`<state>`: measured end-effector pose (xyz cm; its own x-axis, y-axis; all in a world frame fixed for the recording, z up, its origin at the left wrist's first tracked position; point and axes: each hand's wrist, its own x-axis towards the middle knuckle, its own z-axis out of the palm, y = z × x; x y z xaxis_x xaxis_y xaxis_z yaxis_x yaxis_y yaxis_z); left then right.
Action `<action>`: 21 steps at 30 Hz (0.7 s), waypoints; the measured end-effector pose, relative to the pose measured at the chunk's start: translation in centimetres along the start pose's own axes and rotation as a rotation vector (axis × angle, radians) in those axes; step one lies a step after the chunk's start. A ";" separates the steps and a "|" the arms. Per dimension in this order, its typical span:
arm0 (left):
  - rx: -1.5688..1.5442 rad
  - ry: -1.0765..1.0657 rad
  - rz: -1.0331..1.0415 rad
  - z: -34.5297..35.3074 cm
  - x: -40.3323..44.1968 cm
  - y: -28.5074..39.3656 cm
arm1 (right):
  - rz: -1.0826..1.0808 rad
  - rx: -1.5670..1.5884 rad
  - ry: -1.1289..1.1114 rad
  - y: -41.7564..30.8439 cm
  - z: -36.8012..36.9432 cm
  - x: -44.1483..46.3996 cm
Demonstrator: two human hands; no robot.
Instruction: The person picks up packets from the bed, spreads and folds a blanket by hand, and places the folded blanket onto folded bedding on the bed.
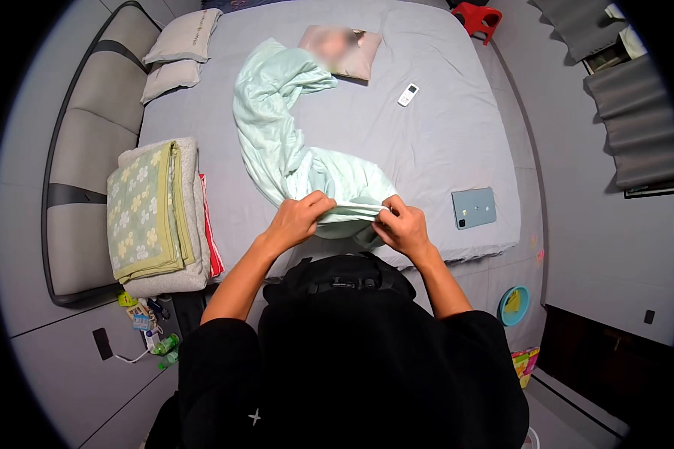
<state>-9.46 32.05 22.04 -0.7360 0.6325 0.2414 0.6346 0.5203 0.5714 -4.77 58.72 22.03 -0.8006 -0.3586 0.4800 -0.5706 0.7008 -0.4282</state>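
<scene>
A pale mint-green quilt [266,127] lies bunched in a curve across the grey bed sheet [359,127]. Its near edge is pulled taut between my two hands, just above the bed's front edge. My left hand [301,217] is closed on that edge, thumb and fingers pinched together. On the other side, my right hand [402,224] grips the same edge, its fingers curled round the fabric. Below the stretched edge, part of the quilt hangs in loose folds near my body.
A printed cushion [363,58], a white remote control [408,95] and a blue-grey tablet [473,208] lie on the bed. Folded blankets [146,213] are stacked at left, with pillows [183,37] behind them. A blue basin [514,305] stands on the floor at right, and a red stool [477,20] beyond the bed.
</scene>
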 end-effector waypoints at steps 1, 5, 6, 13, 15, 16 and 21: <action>0.015 -0.031 0.021 -0.4 -0.1 0.0 | 0.019 0.023 0.000 0.1 0.1 -0.1; -0.139 -0.088 0.035 -1.1 0.1 -0.5 | 0.085 0.098 -0.023 -0.1 -0.2 0.3; -0.149 -0.147 0.005 -1.5 0.2 -0.3 | 0.080 0.099 -0.027 -0.1 -0.2 0.4; -0.264 -0.506 -0.131 -1.6 0.2 -1.6 | 0.079 0.172 -0.031 -1.2 -1.6 1.1; -0.226 -0.529 -0.091 -0.5 -0.2 -3.0 | 0.083 0.197 -0.033 -1.6 -2.3 1.1; -0.170 -0.520 -0.030 0.2 -0.5 -4.1 | 0.091 0.207 -0.038 -1.9 -2.7 1.1; 0.100 -0.636 0.030 2.2 -1.5 -8.9 | 0.134 0.254 0.008 -2.2 -4.8 0.5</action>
<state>-13.49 27.73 14.90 -0.4531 0.8484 -0.2737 0.6945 0.5284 0.4883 -3.05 59.99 26.90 -0.8712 -0.2674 0.4117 -0.4879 0.5641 -0.6662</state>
